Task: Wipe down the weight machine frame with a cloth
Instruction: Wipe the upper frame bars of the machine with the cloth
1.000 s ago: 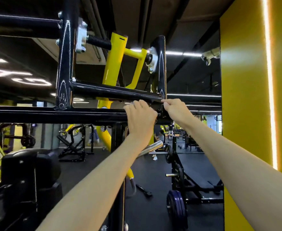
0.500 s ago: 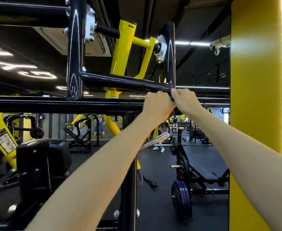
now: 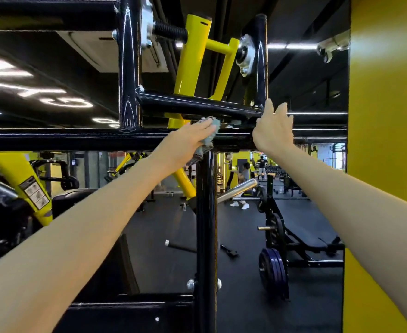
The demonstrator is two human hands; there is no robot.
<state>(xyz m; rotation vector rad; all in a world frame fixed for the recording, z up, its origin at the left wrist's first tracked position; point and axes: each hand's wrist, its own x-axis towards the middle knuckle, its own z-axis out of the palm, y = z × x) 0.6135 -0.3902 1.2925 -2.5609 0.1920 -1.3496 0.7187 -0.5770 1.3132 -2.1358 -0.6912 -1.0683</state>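
The black weight machine frame crosses the view at head height, with a black upright post below it and a second crossbar above. My left hand presses a pale blue-grey cloth against the horizontal bar just above the post. My right hand rests flat on the frame to the right, at the joint of the upper crossbar, fingers spread, holding nothing. A yellow lever arm hangs behind the frame.
A yellow wall panel stands close on the right. Below are a blue weight plate on a black bench rack, a chrome bar, and a black padded seat at left. People stand far back in the gym.
My left hand has slid left along the bar, and the cloth now shows under its fingers. My right hand has opened flat from a closed grip. The view has shifted slightly.
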